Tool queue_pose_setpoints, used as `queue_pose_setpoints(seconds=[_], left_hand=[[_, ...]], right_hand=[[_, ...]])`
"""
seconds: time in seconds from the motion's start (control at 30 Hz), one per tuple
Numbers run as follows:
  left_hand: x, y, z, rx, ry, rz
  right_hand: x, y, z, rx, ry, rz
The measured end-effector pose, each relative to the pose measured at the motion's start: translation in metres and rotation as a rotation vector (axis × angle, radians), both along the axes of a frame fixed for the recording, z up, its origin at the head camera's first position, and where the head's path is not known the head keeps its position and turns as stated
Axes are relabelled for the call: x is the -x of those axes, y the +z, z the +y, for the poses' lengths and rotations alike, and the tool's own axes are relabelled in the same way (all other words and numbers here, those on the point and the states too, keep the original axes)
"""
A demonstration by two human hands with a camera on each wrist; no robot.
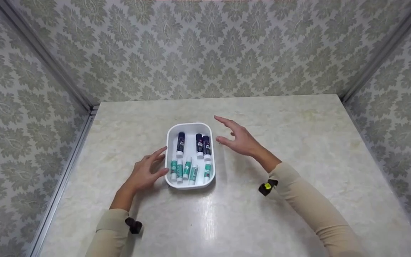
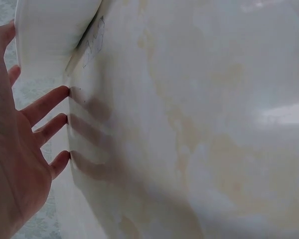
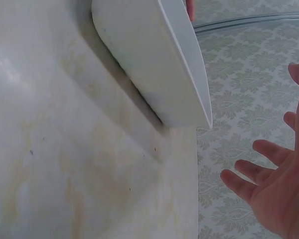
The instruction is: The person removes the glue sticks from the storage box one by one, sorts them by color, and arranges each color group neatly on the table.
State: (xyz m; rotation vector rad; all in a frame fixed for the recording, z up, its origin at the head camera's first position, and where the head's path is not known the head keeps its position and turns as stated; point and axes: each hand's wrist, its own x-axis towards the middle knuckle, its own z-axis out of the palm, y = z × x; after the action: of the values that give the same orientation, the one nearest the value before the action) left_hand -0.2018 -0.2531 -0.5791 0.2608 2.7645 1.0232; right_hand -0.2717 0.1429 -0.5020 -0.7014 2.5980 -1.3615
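A white rectangular tub with rounded corners sits on the table. Inside it lie several glue sticks: dark blue ones with white ends toward the far side, and smaller green-and-white ones along the near side. My left hand is at the tub's left side, thumb and forefinger right at the rim, the other fingers spread beside the wall. To the right of the tub, my right hand hovers apart from it, fingers extended and holding nothing. The right wrist view shows the tub's outer wall beyond that hand.
The pale marbled table surrounds the tub. Patterned wallpapered panels stand at the back and both sides, with metal rails along their corners. A small black camera is strapped to the right wrist, another to the left.
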Motion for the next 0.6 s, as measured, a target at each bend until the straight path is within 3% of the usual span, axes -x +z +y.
queue_pose_setpoints(seconds=[0.23, 0.6], left_hand=[[-0.002, -0.002, -0.002, -0.004, 0.001, 0.008], [0.002, -0.002, 0.001, 0.001, -0.013, 0.04]], right_hand=[[0.002, 0.003, -0.026, 0.099, -0.003, -0.126], [0.008, 0.002, -0.064, 0.127, -0.014, -0.241]])
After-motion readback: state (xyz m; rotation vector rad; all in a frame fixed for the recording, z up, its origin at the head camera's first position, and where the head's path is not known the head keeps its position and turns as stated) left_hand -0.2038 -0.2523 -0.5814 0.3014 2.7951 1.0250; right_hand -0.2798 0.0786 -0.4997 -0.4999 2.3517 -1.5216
